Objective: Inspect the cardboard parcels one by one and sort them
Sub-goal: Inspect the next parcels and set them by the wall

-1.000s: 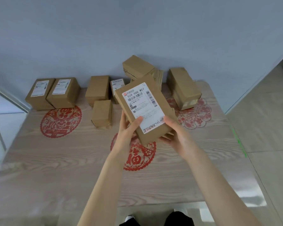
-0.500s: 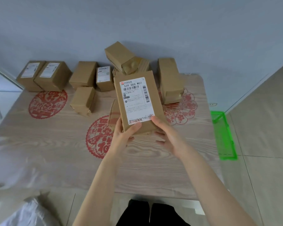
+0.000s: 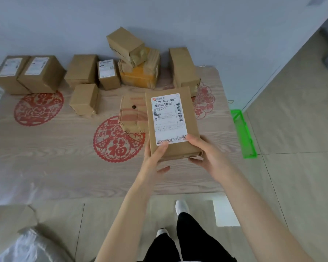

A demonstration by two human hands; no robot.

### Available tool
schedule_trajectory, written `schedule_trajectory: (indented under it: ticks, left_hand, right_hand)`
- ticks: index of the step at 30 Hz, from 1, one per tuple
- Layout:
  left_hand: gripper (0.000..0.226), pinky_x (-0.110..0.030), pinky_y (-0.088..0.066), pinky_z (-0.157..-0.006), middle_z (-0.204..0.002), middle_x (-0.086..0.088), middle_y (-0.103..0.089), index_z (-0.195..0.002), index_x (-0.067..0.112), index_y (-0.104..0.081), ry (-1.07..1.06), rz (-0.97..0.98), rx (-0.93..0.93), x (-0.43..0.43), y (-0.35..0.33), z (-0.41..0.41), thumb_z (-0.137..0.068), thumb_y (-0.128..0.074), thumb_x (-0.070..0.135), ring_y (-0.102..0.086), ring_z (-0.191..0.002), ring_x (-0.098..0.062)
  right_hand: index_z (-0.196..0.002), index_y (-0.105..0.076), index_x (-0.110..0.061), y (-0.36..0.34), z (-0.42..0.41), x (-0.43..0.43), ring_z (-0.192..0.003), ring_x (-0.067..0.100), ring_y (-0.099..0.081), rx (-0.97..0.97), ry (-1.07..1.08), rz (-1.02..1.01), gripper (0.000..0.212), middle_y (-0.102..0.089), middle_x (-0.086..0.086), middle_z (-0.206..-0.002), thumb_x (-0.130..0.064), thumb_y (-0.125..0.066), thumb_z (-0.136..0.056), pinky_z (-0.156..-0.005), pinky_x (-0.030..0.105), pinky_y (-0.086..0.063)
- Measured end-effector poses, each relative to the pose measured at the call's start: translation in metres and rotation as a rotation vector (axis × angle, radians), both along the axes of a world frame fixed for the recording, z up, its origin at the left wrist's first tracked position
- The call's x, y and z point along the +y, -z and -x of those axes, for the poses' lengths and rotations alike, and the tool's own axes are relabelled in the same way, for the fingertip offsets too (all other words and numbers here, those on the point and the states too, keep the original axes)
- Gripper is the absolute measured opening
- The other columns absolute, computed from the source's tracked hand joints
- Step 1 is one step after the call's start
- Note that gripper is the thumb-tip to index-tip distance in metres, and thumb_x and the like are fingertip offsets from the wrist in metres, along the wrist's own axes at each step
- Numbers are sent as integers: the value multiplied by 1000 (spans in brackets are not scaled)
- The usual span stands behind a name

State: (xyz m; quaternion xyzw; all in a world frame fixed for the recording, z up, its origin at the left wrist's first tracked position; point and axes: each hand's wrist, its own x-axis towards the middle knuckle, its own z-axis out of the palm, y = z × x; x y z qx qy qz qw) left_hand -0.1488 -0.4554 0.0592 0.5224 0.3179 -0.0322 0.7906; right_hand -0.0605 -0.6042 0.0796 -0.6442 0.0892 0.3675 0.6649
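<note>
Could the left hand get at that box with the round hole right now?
Probably not at once: the left hand grips the labelled parcel with the right hand. The holed box lies just beyond, nothing on top, so once freed, likely yes.

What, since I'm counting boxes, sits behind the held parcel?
A flat box with a round hole lies on the table, its right part hidden by the held parcel.

held parcel [image 3: 171, 121] above table [image 3: 45, 157] | flat box [image 3: 133, 114] just left | parcel stack [image 3: 138, 72] behind
</note>
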Motion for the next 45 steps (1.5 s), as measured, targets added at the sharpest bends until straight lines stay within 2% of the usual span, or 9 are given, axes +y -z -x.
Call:
schedule_trajectory:
  ticks: [6, 10, 14, 22, 27, 34, 37, 40, 45]
  left_hand:
    - [62, -44, -56, -98, -125, 9, -69, -133, 40, -53, -74, 31, -28, -22, 4, 40, -74, -72, 47, -69, -111, -15]
    - [67, -43, -53, -102, -130, 7, -66, -136, 38, -50, -108, 18, -77, -52, -2, 54, -74, -75, 45, -64, -121, -16]
    - [88, -38, -53, -100, -118, 16, -70, -139, 35, -49, -85, -32, -98, -88, -6, 60, -58, -80, 53, -67, -112, -8]
    - [56, -34, -54, -96, -114, 16, -72, -128, 37, -57, 1, -33, -65, -212, -11, 40, -74, -74, 41, -66, -114, -9]
    - [58, -34, -55, -94, -124, 5, -70, -125, 37, -59, -4, -37, -26, -276, -12, 23, -71, -78, 43, -67, -117, -17]
    - [65, -21, -58, -69, -121, 1, -67, -125, 28, -54, -63, -54, -28, -330, -23, -14, -68, -82, 37, -73, -95, -8]
    - [74, -29, -62, -79, -126, 1, -63, -133, 23, -52, -82, -88, -21, -337, -22, -39, -69, -87, 32, -72, -91, -1]
    - [59, -38, -57, -97, -125, -1, -62, -135, 18, -51, -106, -67, -10, -338, -16, -70, -83, -78, 24, -70, -85, 6]
    - [48, -30, -56, -91, -128, -6, -64, -132, 15, -51, -72, -60, 6, -330, -13, -123, -88, -72, 17, -70, -97, -4]
  right_hand:
    - [-130, -58, -30, 0, 47, -24, -109, 9, -62, -10, -64, -28, 64, -70, -11, -115, -44, -73, -69, -98, 38, -45]
    - [-129, -60, -26, -3, 64, -47, -112, 14, -61, 1, -3, -81, 65, -71, -6, -113, -42, -74, -68, -104, 40, -46]
    - [-127, -60, -25, -7, 72, -83, -111, 15, -62, 0, 39, -109, 72, -70, -4, -112, -46, -77, -61, -105, 44, -47]
    - [-130, -58, -21, -10, 61, -215, -104, 14, -64, 35, 86, -111, 60, -70, -5, -105, -39, -76, -75, -108, 45, -45]
    - [-133, -53, -21, -9, 47, -284, -108, 14, -63, 61, 72, -112, 50, -69, -4, -109, -35, -67, -87, -106, 42, -45]
    - [-133, -56, -20, -5, 11, -331, -114, 17, -64, 91, 110, -141, 64, -71, -1, -111, -42, -72, -75, -105, 42, -47]
    - [-132, -57, -18, -1, -14, -333, -117, 21, -62, 117, 154, -140, 51, -69, 1, -113, -36, -69, -86, -104, 42, -48]
    - [-131, -59, -17, 4, -42, -331, -117, 21, -63, 126, 202, -127, 48, -69, 1, -111, -33, -69, -87, -103, 41, -49]
    - [-129, -60, -16, 6, -87, -331, -105, 20, -65, 122, 229, -111, 64, -68, 1, -109, -37, -74, -71, -105, 42, -49]
